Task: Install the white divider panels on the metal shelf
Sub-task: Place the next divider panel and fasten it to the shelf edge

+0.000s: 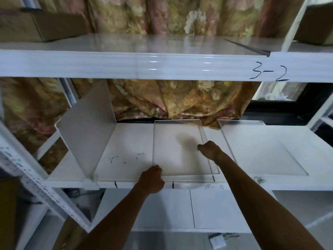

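Observation:
A white metal shelf [126, 139] carries three white divider panels. One panel [86, 127] stands upright at the left, fixed by a clip at the front edge. A second panel [176, 148] lies nearly flat in the middle of the shelf. My left hand [153, 179] grips its near left corner at the shelf's front edge. My right hand [210, 150] is closed on its right edge. A third panel [259, 147] leans low at the right, touched by neither hand.
The upper shelf beam [162, 65] marked "3-2" hangs just above. Cardboard boxes [36, 24] sit on that upper shelf at left and right. A floral curtain [180, 100] hangs behind. A slanted upright post [36, 177] stands at the left. Black marks dot the front rail.

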`<state>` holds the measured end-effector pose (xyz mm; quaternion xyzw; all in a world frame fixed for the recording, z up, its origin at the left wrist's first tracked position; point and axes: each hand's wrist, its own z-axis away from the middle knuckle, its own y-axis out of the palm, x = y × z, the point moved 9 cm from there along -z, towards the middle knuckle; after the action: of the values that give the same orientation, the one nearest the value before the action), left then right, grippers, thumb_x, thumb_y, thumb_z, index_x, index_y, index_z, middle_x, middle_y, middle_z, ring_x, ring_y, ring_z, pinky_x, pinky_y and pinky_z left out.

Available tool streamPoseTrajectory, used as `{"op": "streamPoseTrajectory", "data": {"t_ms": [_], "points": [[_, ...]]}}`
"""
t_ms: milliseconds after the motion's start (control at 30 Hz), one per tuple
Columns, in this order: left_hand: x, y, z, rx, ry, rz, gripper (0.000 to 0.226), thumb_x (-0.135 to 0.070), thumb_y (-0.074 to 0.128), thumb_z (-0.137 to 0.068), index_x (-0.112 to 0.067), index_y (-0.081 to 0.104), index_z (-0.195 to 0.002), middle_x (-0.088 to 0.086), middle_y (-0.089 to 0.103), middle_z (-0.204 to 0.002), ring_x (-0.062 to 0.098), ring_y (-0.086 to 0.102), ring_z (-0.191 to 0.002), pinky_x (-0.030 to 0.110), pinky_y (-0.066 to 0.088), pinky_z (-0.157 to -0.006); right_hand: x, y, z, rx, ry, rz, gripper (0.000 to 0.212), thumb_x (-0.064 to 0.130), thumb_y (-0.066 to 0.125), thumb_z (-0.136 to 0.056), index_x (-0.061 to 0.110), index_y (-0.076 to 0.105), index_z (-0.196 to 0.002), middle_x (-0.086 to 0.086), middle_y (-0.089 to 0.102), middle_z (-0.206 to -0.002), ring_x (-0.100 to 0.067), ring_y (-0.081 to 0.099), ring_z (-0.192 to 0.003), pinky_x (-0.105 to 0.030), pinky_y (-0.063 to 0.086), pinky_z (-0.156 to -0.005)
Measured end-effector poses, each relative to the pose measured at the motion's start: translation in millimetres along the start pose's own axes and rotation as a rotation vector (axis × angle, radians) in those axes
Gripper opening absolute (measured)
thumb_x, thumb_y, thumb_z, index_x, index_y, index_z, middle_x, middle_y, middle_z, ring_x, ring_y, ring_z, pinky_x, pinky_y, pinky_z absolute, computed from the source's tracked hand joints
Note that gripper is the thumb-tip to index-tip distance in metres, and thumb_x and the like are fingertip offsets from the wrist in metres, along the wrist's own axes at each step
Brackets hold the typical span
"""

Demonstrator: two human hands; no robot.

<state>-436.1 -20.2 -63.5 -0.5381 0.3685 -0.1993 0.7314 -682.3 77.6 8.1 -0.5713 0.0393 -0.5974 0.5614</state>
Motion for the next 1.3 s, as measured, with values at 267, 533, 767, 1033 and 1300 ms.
{"op": "streamPoseTrajectory", "data": {"t_ms": [267,533,767,1033,1300], "points": [[19.3,7.5,13.2,0.070,0.077,-0.135,0.075,-0.033,0.051,-0.093,-0.008,0.018,-0.155,0.008,0.009,-0.165,0.021,0.005,-0.152,0.041,0.023,-0.120,-71.4,27.9,30.1,-0.077,0.227,0.168,0.056,0.025,0.052,-0.088,-0.003,0.042,-0.136,-0.023,0.047,-0.138,-0.039,0.045,-0.131,-0.041,0.038,-0.110],[33.2,2.6,8.0,0.084,0.099,-0.217,0.084,-0.043,0.057,-0.088,-0.007,0.019,-0.154,0.010,0.013,-0.164,0.024,0.011,-0.151,0.043,0.025,-0.119,-80.4,13.4,38.1,-0.251,0.273,-0.269,0.046,0.034,0.055,-0.086,-0.003,0.058,-0.112,-0.021,0.063,-0.110,-0.040,0.061,-0.105,-0.039,0.048,-0.087],[28.8,-21.5,3.8,-0.018,0.047,-0.099,0.061,-0.045,0.063,-0.078,-0.007,0.049,-0.124,0.013,0.060,-0.125,0.032,0.056,-0.116,0.033,0.044,-0.095,-26.7,-5.5,64.1,-0.537,0.126,-0.420,0.031,0.024,0.045,-0.087,0.003,0.067,-0.086,-0.024,0.072,-0.097,-0.043,0.066,-0.097,-0.042,0.052,-0.086],[47.3,-42.3,9.7,-0.248,-0.103,0.234,0.025,-0.034,0.057,-0.085,-0.015,0.059,-0.101,0.004,0.072,-0.093,0.030,0.067,-0.087,0.030,0.048,-0.072,121.7,12.7,118.5,-0.475,-0.407,-0.415,0.034,0.024,0.041,-0.095,0.007,0.046,-0.124,-0.027,0.070,-0.098,-0.044,0.067,-0.082,-0.046,0.054,-0.073],[60.7,-60.7,15.2,-0.050,-0.234,0.643,0.058,-0.060,0.058,-0.078,-0.022,0.062,-0.122,-0.002,0.068,-0.114,0.021,0.064,-0.105,0.034,0.049,-0.091,204.6,79.3,124.5,0.084,-0.389,-0.088,0.050,0.018,0.038,-0.093,0.007,0.029,-0.141,-0.029,0.070,-0.092,-0.032,0.071,-0.055,-0.045,0.062,-0.076]]}}
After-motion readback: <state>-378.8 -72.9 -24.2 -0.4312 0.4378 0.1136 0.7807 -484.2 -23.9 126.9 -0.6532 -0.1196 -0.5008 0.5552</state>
